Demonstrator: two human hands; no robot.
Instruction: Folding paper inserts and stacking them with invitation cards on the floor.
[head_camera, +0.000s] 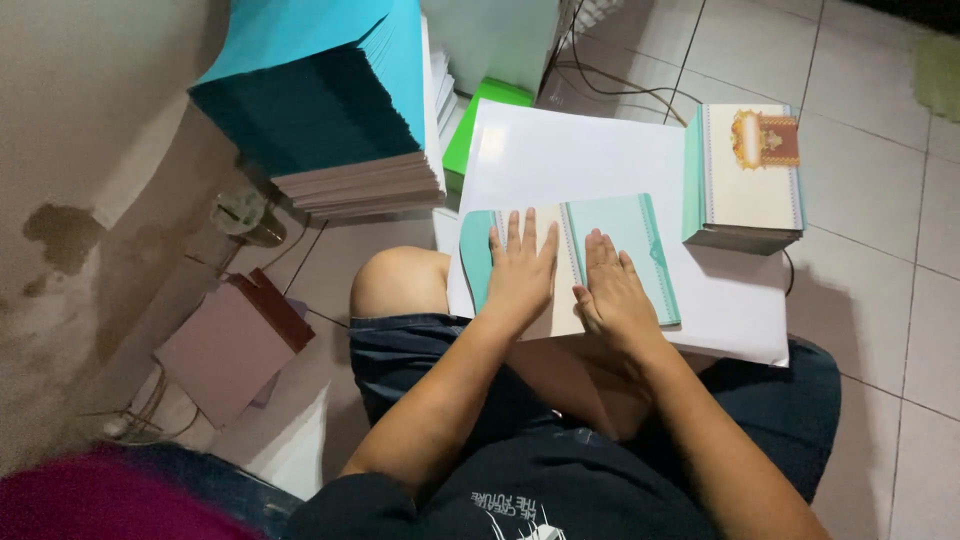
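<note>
Head view: left hand (520, 268) and right hand (612, 292) flat, fingers outstretched, on teal card (625, 232).

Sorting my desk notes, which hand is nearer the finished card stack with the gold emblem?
Right. The right hand lies flat on the teal card, nearer the card stack; the left hand lies beyond it.

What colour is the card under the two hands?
The card is light teal with a cream panel in the middle, seen best in the head view.

Both hands, left hand (520, 265) and right hand (612, 290), press flat on a teal-and-cream card (610, 235) lying on a white board (570, 155).
</note>
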